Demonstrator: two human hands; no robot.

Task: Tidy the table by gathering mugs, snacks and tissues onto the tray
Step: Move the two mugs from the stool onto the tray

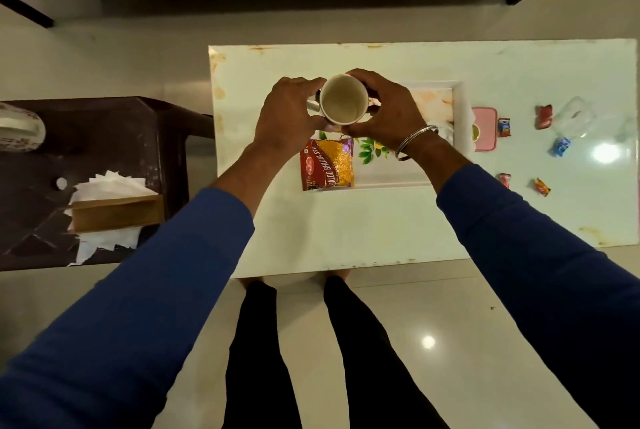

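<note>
Left hand (289, 113) and right hand (384, 109) both cupped around an upright mug (343, 100), above the tray (459, 106)

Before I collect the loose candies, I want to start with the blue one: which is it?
The blue candy on the table's right part, just left of the bright light reflection. The other small wrapped sweets around it are red or orange.

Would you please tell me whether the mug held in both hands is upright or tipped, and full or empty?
Upright and empty: the mug opens towards the camera, showing a bare stained inside with no liquid.
</note>
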